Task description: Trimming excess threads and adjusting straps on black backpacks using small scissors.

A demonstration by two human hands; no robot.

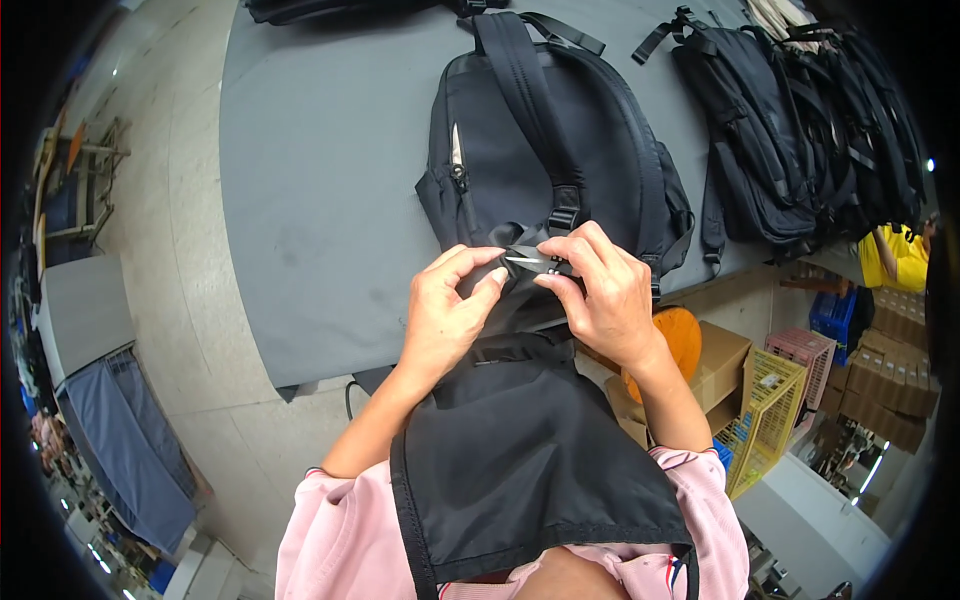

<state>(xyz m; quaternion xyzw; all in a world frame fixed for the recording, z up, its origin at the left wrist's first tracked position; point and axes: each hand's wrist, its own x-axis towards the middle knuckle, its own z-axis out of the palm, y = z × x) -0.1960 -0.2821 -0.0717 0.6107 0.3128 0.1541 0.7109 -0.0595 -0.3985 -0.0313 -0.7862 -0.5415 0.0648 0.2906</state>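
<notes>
A black backpack [500, 120] lies on the grey-covered table in front of me, one padded shoulder strap [530, 105] running down over it to a buckle. At its near end, my left hand [445, 300] pinches a bit of black fabric [508, 268] between thumb and fingers. My right hand [605, 290] grips small metal thread snips [535, 260], their blades pointing left against the pinched fabric, close to the left fingertips. A side zipper [458, 165] is partly parted, showing a light lining. What lies right between the blades is too small to tell.
More black backpacks [770, 130] are piled at the table's [300, 200] right end, and another dark bag [340, 8] lies at the far edge. An orange round stool seat [678, 345], a cardboard box [718, 365] and a yellow crate [770, 410] stand below on the right. A person in yellow [895, 258] is beyond.
</notes>
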